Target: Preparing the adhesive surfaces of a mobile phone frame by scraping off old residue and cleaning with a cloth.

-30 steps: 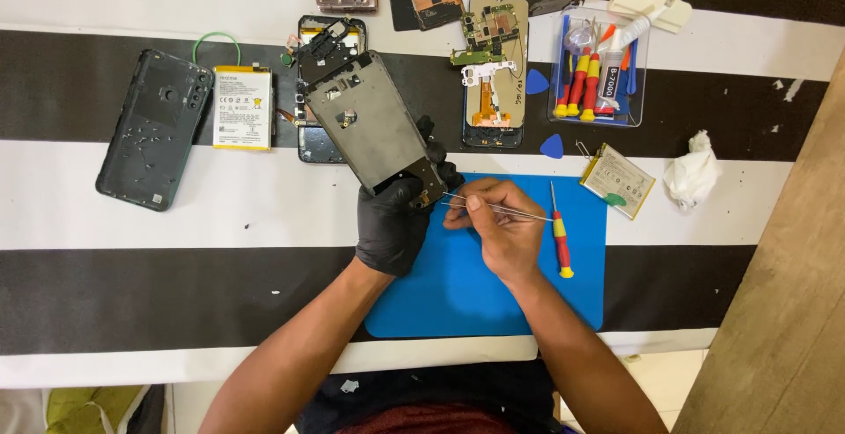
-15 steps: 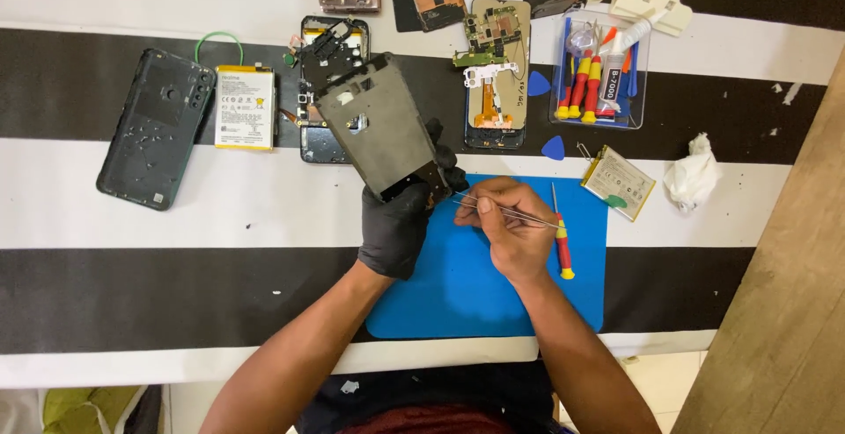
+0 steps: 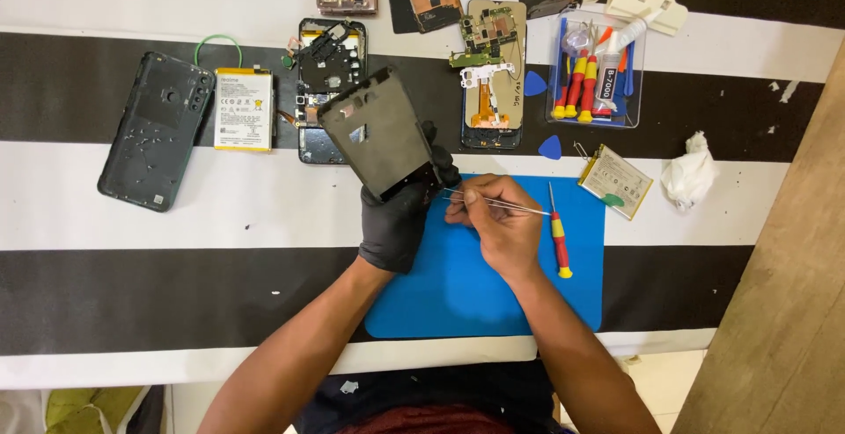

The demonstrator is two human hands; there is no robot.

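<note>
My left hand [image 3: 400,223], in a black glove, grips the lower end of a dark phone frame [image 3: 377,130] and holds it tilted above the blue work mat [image 3: 458,293]. My right hand [image 3: 497,223], bare, pinches thin metal tweezers [image 3: 528,208], whose tips point left at the frame's bottom edge. Just right of that hand a red and yellow screwdriver [image 3: 559,236] lies on the mat.
On the striped cloth lie a dark back cover [image 3: 154,130], a white battery [image 3: 244,109], an opened phone body [image 3: 327,64], a phone with exposed boards [image 3: 488,73], a clear tool tray [image 3: 594,69], blue picks [image 3: 550,147], a small battery [image 3: 616,193] and a crumpled tissue [image 3: 689,179].
My hands and the phone frame stay almost where they were; the tweezers shift slightly at the frame's bottom edge.
</note>
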